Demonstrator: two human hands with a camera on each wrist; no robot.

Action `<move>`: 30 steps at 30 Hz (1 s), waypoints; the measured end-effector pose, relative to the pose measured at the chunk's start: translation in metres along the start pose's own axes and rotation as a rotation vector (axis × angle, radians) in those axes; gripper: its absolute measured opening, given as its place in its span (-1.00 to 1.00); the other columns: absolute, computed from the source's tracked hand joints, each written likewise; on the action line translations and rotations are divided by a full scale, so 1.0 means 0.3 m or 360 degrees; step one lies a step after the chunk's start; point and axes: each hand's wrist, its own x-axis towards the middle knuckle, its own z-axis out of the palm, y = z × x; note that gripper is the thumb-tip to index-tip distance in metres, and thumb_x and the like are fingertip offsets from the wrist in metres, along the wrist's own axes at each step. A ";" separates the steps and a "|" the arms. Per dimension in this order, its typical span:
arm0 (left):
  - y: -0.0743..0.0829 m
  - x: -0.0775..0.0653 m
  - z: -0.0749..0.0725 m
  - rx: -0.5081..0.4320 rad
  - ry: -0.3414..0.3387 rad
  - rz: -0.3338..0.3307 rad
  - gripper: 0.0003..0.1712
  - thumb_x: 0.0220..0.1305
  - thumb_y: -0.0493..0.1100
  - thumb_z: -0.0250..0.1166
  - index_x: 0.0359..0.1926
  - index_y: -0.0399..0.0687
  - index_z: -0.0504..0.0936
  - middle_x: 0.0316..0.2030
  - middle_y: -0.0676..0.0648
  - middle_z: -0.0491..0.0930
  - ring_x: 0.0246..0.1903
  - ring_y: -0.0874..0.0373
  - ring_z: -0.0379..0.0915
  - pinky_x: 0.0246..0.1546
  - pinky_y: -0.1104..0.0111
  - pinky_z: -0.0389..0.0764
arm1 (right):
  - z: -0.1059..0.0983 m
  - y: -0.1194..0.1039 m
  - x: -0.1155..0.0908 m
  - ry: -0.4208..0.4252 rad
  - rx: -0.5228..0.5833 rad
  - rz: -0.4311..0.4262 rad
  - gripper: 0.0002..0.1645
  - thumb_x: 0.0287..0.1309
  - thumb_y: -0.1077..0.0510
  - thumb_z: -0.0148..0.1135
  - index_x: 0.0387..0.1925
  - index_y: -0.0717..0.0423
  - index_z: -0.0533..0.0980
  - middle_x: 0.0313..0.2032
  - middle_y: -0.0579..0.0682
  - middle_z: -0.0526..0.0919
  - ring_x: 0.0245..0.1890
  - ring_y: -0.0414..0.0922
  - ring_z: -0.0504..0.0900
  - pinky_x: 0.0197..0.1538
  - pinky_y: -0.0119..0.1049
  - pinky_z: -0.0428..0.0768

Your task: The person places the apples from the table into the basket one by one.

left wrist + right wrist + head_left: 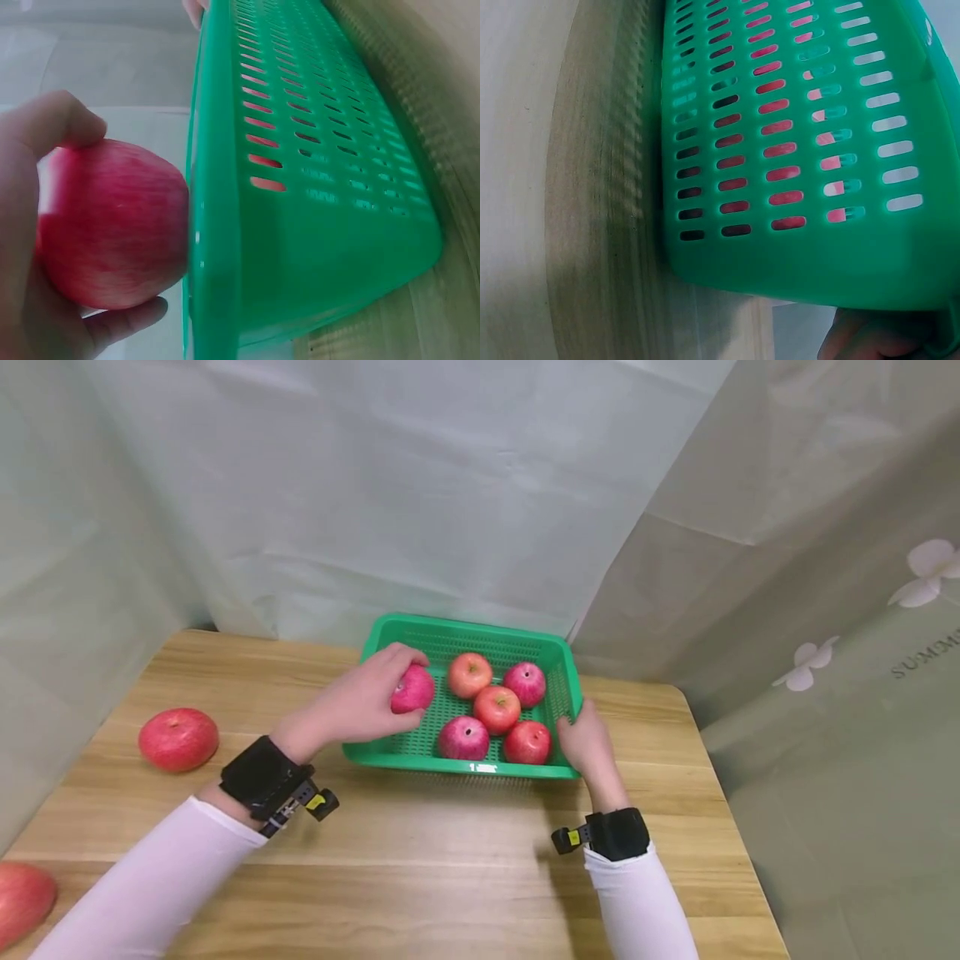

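A deep pink apple (414, 690) is gripped by my left hand (366, 695) over the left end of a green plastic basket (405, 765). In the left wrist view the fingers curl round that apple (124, 225), beside the basket's rim (214, 225). My right hand (589, 742) holds the basket's right end, thumb at the rim; in the right wrist view only part of that hand (870, 334) shows, below the basket wall (817, 262). Inside the basket lie several apples, among them an orange-red one (497, 709) in the middle and a dark pink one (463, 739) in front.
On the wooden table (420, 877) a large red apple (178, 739) rests left of the basket. Another apple (22, 903) is cut off by the view's left edge. Pale curtains (450, 485) hang behind the table, and a printed one (840, 710) hangs at right.
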 end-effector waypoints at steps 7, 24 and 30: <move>0.002 0.030 0.011 0.0022 -0.0134 -0.0047 -0.22 0.24 0.09 0.56 0.35 -0.14 0.48 0.19 -0.14 0.40 -0.03 0.03 0.60 -0.09 0.15 0.77 | 0.002 -0.001 -0.001 0.0005 0.0000 -0.0011 -0.29 0.55 0.09 0.00 0.52 0.40 0.14 0.20 0.44 0.54 0.16 0.29 0.60 0.10 0.20 0.62; 0.060 0.155 0.087 0.0304 -0.0388 -0.0228 -0.05 0.33 0.21 0.43 0.53 -0.26 0.39 0.27 -0.29 0.47 0.14 -0.19 0.51 0.04 -0.07 0.71 | 0.006 -0.004 -0.003 0.0003 0.0005 0.0009 -0.31 0.55 0.08 -0.01 0.50 0.38 0.15 0.17 0.42 0.56 0.10 0.26 0.62 0.02 0.15 0.66; 0.070 0.171 0.111 0.0326 -0.0377 -0.0300 -0.08 0.32 0.18 0.46 0.52 -0.23 0.42 0.31 -0.32 0.48 0.21 -0.28 0.45 0.09 -0.13 0.67 | 0.004 -0.004 0.000 0.0009 0.0011 0.0004 -0.31 0.54 0.08 0.01 0.50 0.38 0.16 0.18 0.41 0.57 0.12 0.26 0.62 0.04 0.15 0.65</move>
